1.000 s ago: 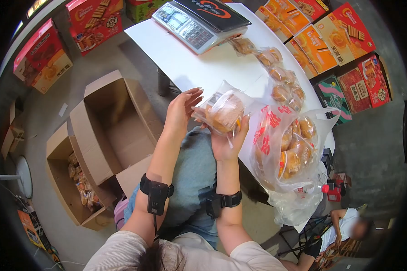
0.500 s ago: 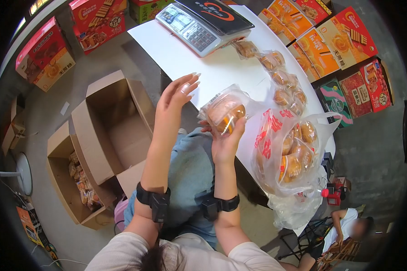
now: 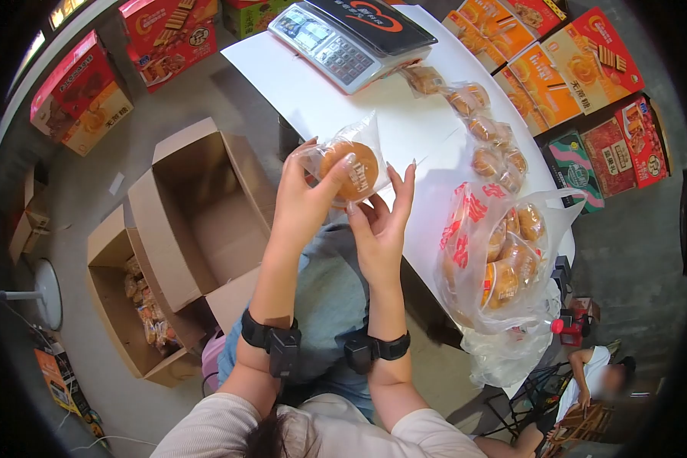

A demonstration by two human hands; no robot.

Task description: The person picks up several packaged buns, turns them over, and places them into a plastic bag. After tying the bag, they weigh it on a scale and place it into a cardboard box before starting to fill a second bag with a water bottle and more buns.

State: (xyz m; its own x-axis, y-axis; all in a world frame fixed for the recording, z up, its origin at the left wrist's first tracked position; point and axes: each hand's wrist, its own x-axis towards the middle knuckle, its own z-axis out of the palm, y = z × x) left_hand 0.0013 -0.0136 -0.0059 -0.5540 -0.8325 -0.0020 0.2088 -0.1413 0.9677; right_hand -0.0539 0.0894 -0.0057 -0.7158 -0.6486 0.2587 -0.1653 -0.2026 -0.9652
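A round golden bun in a clear printed wrapper point(image 3: 355, 172) is held up over the near edge of the white table. My left hand point(image 3: 301, 195) grips it from the left, thumb laid across its face and fingers behind. Just below and right of the bun, my right hand point(image 3: 382, 225) has its fingers spread, the thumb tip right at the wrapper's lower edge. To the right, a clear plastic bag with red print point(image 3: 466, 286) holds several wrapped buns point(image 3: 504, 282). More wrapped buns point(image 3: 487, 128) lie in a line along the table's far side.
A digital scale point(image 3: 336, 49) stands at the table's point(image 3: 298, 95) upper end. On the left floor are an open cardboard box point(image 3: 164, 240) and another box point(image 3: 107, 305) with small packets inside. Gift boxes point(image 3: 580, 65) stack beyond the table. A seated person point(image 3: 584, 385) is at lower right.
The wrapped bun has passed from my right hand to my left, turning its golden side up and shifting slightly left. My right hand has let go and spread its fingers.
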